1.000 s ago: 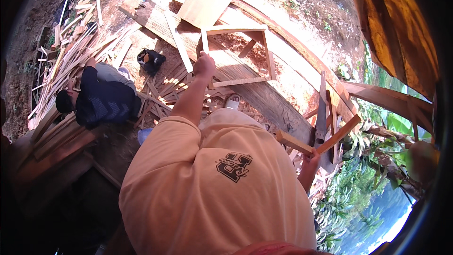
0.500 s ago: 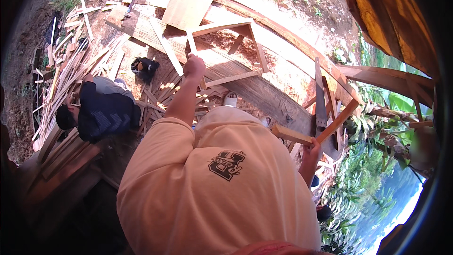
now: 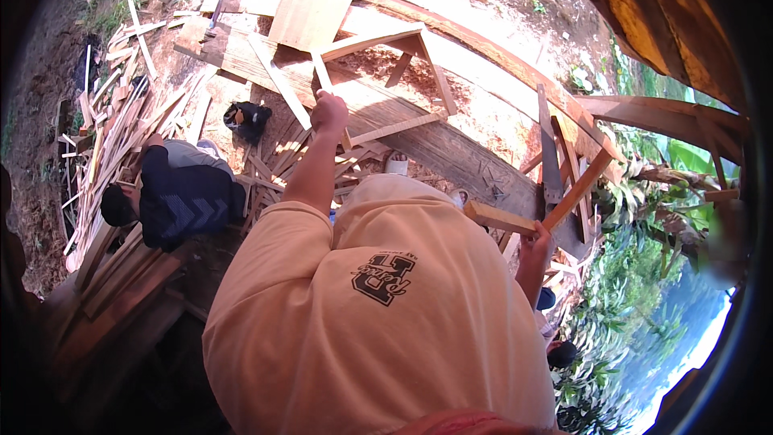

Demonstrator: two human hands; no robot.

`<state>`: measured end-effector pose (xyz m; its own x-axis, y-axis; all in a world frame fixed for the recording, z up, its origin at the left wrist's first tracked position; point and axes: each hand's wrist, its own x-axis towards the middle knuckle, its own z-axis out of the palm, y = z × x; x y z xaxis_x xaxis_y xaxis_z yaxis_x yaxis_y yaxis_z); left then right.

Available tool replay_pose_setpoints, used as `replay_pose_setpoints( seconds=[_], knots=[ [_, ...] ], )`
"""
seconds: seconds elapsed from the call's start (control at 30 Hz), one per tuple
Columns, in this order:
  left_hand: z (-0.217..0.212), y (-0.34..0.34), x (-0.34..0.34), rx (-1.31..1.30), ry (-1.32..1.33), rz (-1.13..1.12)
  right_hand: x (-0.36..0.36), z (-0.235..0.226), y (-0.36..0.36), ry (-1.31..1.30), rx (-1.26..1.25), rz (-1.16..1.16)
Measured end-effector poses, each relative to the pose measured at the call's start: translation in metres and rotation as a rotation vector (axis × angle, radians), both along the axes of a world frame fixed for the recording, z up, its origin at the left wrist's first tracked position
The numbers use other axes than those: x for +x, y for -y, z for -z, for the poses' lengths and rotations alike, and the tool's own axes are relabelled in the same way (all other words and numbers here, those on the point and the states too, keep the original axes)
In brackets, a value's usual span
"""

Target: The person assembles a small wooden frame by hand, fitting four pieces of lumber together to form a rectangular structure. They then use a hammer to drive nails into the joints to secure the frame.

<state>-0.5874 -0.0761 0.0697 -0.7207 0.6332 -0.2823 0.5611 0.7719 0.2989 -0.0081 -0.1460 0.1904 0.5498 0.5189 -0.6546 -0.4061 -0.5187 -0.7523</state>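
Note:
My left hand (image 3: 329, 113) is closed around the near left side of a four-sided wooden frame (image 3: 398, 127), which rests over a long weathered plank (image 3: 451, 157). Out to the right, my right hand (image 3: 535, 240) is closed on a short piece of squared timber (image 3: 499, 220). Right beside those fingers, a longer wooden bar (image 3: 578, 188) slopes up to the far right. Whether the two timbers are joined there, I cannot tell. A hand saw (image 3: 550, 153) lies just beyond my right hand, its blade pointing away from me.
A flat board (image 3: 314, 4) lies beyond the frame, with a hammer (image 3: 215, 14) to its left. Loose wood strips (image 3: 105, 145) are heaped at the left, where a person in dark clothing (image 3: 181, 193) crouches. A black bag (image 3: 247, 119) sits between. Another person's dark head (image 3: 562, 354) shows lower right.
The view has shifted slightly. Both hands keep their hold on the wood, and the frame stays in place on the plank.

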Motion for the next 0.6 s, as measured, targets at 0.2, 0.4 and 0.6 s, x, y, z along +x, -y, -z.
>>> replay_pose_setpoints(
  seconds=[0.2,0.4,0.6],
  knots=[
    [0.008,-0.007,-0.001,-0.047,-0.013,-0.016,0.012,0.011,0.001,-0.044,0.022,0.026],
    [0.006,-0.008,0.001,-0.087,0.000,-0.025,0.019,0.017,0.003,-0.064,0.026,0.041],
    [0.013,-0.007,0.001,-0.026,0.009,-0.038,0.019,0.021,0.002,-0.106,0.046,0.043]
  ],
)
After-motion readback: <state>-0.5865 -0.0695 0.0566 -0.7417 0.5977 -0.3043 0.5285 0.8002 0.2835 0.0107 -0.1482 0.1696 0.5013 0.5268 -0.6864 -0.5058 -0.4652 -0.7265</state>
